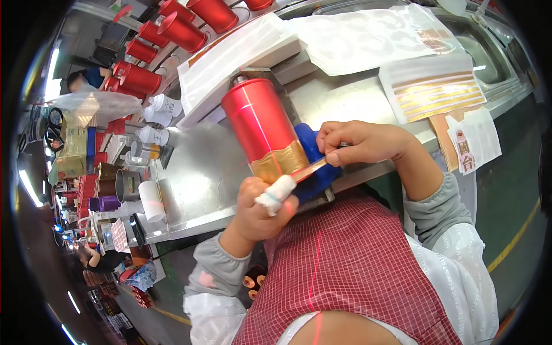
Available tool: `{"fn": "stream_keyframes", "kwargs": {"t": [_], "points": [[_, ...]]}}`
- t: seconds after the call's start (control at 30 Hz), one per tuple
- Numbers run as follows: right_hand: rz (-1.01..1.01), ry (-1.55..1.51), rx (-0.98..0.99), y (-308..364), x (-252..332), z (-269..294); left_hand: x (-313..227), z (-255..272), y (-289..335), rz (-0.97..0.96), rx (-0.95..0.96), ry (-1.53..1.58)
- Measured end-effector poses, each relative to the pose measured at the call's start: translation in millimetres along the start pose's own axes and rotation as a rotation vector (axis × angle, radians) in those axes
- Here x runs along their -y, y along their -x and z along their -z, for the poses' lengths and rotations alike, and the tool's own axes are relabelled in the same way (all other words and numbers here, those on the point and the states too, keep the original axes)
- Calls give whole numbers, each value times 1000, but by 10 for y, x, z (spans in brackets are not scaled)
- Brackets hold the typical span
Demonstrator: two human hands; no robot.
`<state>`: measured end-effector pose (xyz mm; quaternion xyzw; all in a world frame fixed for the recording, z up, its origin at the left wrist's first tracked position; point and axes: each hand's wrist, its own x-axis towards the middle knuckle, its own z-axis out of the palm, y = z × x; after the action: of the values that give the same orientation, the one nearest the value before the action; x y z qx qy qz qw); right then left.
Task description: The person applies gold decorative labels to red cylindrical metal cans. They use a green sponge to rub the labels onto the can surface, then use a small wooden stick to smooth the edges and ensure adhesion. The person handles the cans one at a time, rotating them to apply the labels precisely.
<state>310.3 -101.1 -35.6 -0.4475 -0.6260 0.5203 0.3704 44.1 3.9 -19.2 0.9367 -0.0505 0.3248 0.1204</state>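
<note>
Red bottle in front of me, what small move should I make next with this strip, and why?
Perhaps align the narrow strip with the lower edge of the gold band on the red bottle: your right hand pinches one end, and the left hand's white-wrapped finger is at the other, beside that band.

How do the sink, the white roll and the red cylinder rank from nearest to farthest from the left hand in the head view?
From the left hand:
1. Red cylinder: just beyond the hand, its gold-banded end closest.
2. White roll: off to the left, on the metal table.
3. Sink: far right, toward the top.
</note>
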Motion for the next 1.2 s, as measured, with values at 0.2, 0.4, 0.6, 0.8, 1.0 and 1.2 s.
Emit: {"fn": "stream_keyframes", "kwargs": {"t": [0.2,0.4,0.6,0.8,1.0,1.2], "points": [[-22,3,38,-12,-10,8,-18,-14,-31,-41,3,-61],[-3,33,31,0,18,8,47,8,-139,-159,34,-60],[25,70,50,-51,-44,2,-17,-20,-25,-26,-36,-33],[13,46,35,-27,-38,0,51,-47,-254,-216,38,-100],[9,87,49,-82,-24,-11,5,-5,54,92,59,67],[3,49,40,-77,-76,-21,24,-64,-84,-144,243,-334]]}}
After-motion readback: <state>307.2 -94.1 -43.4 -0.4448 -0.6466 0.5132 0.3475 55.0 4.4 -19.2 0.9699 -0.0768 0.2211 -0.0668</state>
